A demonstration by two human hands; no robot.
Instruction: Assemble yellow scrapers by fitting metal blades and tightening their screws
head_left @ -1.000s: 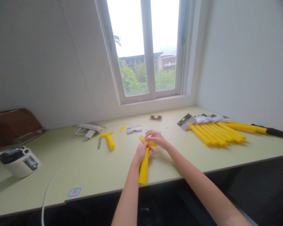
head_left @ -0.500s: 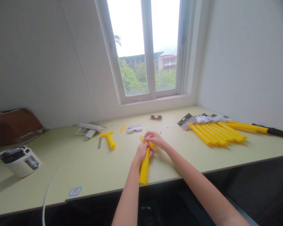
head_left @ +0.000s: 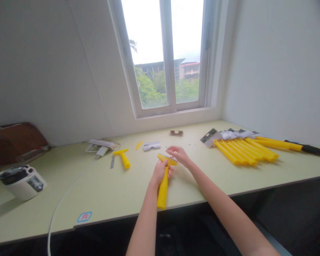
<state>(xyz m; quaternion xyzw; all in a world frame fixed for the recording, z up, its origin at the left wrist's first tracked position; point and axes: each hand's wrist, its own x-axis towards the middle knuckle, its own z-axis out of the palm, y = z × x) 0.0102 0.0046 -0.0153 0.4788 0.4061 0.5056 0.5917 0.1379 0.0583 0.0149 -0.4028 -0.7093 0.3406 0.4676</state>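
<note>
scraper (head_left: 163, 188) sits gripped in your left hand (head_left: 159, 172); your right hand (head_left: 179, 155) curls loosely, its hold unclear, over the pale green table (head_left: 109, 193) below the window (head_left: 168, 53).

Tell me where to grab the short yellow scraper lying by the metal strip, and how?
I'd grab the scraper by its thick handle, with your fingers wrapped around it. Come from the near side, a bit from the right: the handle points back toward us, the crosspiece is at the far end, and the metal strip, perhaps sharp, lies left.
</note>
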